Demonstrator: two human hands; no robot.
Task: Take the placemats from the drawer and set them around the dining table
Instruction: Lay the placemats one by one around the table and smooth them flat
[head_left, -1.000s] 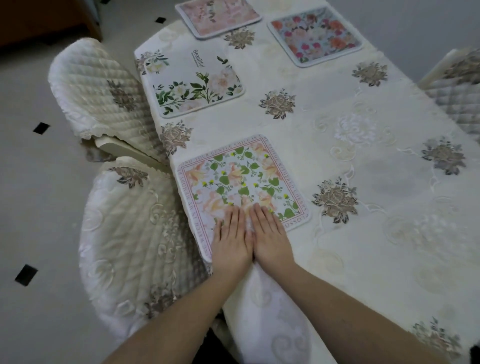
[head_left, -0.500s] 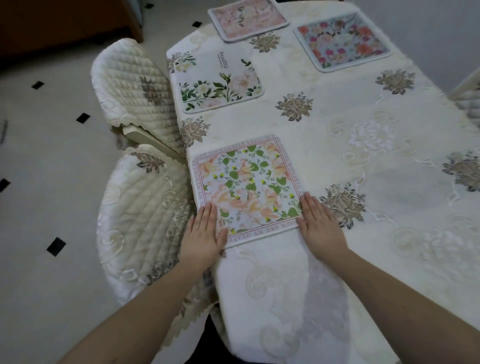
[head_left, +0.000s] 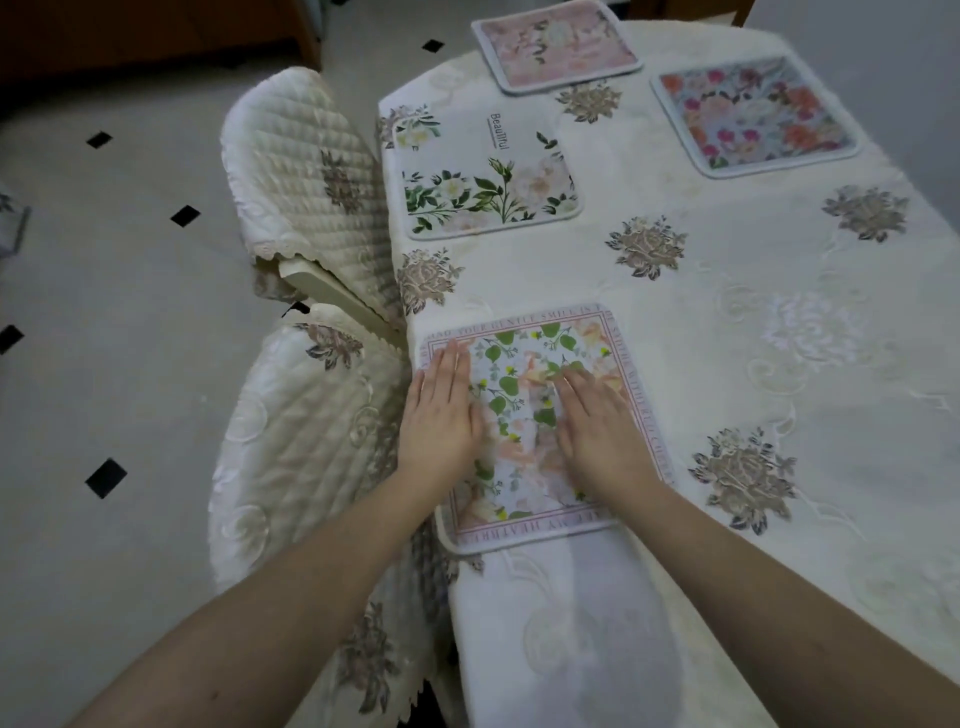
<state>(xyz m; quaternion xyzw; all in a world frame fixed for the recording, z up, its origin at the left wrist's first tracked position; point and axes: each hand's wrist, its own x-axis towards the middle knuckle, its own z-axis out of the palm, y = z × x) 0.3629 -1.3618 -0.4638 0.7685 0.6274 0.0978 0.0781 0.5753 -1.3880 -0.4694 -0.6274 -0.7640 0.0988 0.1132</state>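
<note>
Your left hand (head_left: 441, 415) lies flat, fingers straight and together, on the left border of the near placemat (head_left: 524, 415); its palm overhangs the mat edge toward the chair side. Your right hand (head_left: 597, 431) lies flat on the right half of the same mat, fingers extended and slightly spread. Neither hand grips anything. Flat palms suit this step, because even downward pressure seats a thin, flexible mat against the cloth and takes out curl, and it likely lets you square the mat to the table edge.

The near placemat is a rounded-corner square with a green-leaf and peach-flower print inside a pink lettered border. It sits at the near left place of the dining table (head_left: 779, 364), its near edge at the table's edge, where the tablecloth drops.

Three more mats are already laid further along: the white rose placemat (head_left: 483, 176) at the next left place, the pink placemat (head_left: 556, 47) at the far end, and the red-flower placemat (head_left: 753, 119) on the right side. The far mats appear to have a grey bound rim, though the view is soft there.

The tablecloth (head_left: 727, 291) is cream damask with embroidered taupe roses. Two quilted chair covers (head_left: 306, 171) (head_left: 301, 441), satin-like and diamond-stitched, face the left places.

Judged from this layout, the right side nearest you has no mat yet.
</note>
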